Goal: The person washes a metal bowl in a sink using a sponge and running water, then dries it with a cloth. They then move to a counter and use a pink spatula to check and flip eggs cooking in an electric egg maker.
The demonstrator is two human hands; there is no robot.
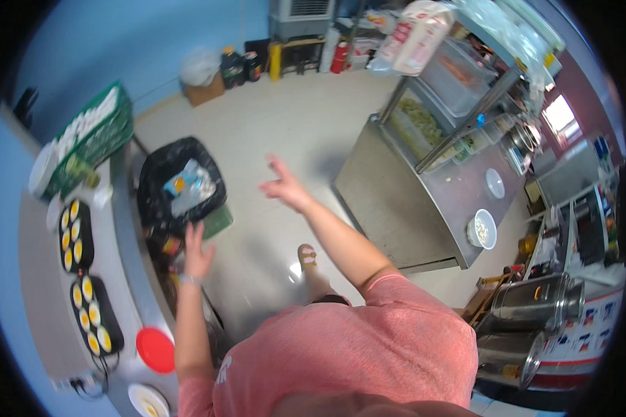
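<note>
My left hand point(197, 254) is raised with its fingers apart and holds nothing; it appears near the front of a black-lined bin point(146, 193). Over the floor, my right hand point(284, 185) reaches forward, also empty, its fingers spread. On the steel counter to the left lie two black egg cookers point(88, 234) point(116, 333) with several eggs, yolks showing, in their moulds. A red round lid point(155, 350) rests on the counter nearer to me, beside a white bowl point(135, 391) holding something pale.
Behind the cookers stands a green basket point(117, 120) of white eggs. At right, a steel worktable point(443, 203) carries a white bowl point(490, 221) and food containers point(456, 88). Metal pots point(527, 305) stand lower right. A cardboard box point(203, 93), bottles point(232, 68) and a red extinguisher-like cylinder point(339, 57) line the far wall.
</note>
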